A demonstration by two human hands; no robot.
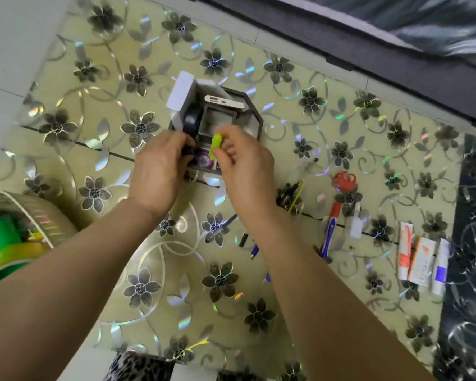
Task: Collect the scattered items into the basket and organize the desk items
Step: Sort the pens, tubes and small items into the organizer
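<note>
A dark octagonal organizer basket (254,116) stands on the flowered desk top, holding a white box (179,92), a silver power bank (224,101) and a black tape roll (190,121). My left hand (160,171) grips a small black object at the basket's near left corner. My right hand (245,163) pinches a small lime-green item (215,145) just over the basket's front compartment. Scattered to the right lie red scissors (344,180), pens (328,237), a white bottle (353,225) and several ointment tubes (421,257).
A round container (36,215) with green and yellow contents sits at the left edge. A bundle of dark pens (289,193) lies near my right wrist. A dark window frame (368,50) runs along the far side. Black patterned cloth (470,243) covers the right edge.
</note>
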